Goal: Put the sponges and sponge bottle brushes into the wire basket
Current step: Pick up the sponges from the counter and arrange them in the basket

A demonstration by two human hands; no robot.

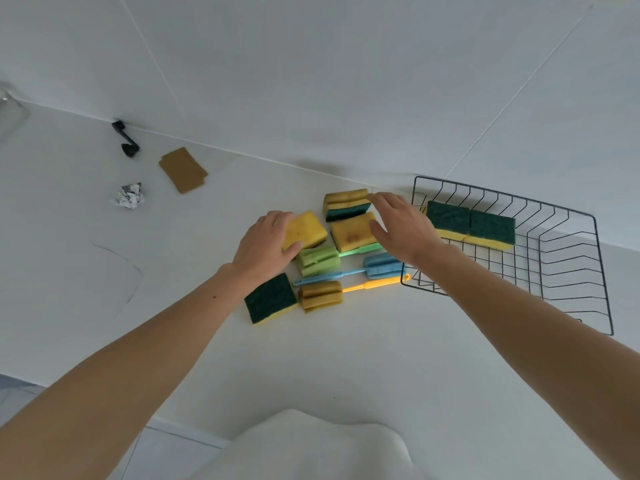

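A black wire basket (568, 271) stands at the right with two green-topped sponges (471, 223) inside along its far side. My left hand (266, 247) closes on a yellow sponge (308, 228). My right hand (401, 226) hovers with fingers spread over another yellow sponge (351, 233), touching a stacked pair of sponges (346, 204) behind it. A green-topped sponge (270, 299) lies nearest me. Green (318, 259), blue (377, 265) and yellow (322, 294) sponge bottle brushes lie between the hands.
On the white counter at the left lie brown cardboard pieces (183, 169), a crumpled foil ball (130, 195) and a black hook (126, 140). The white tiled wall runs behind. A white rounded object (311, 445) sits at the bottom edge.
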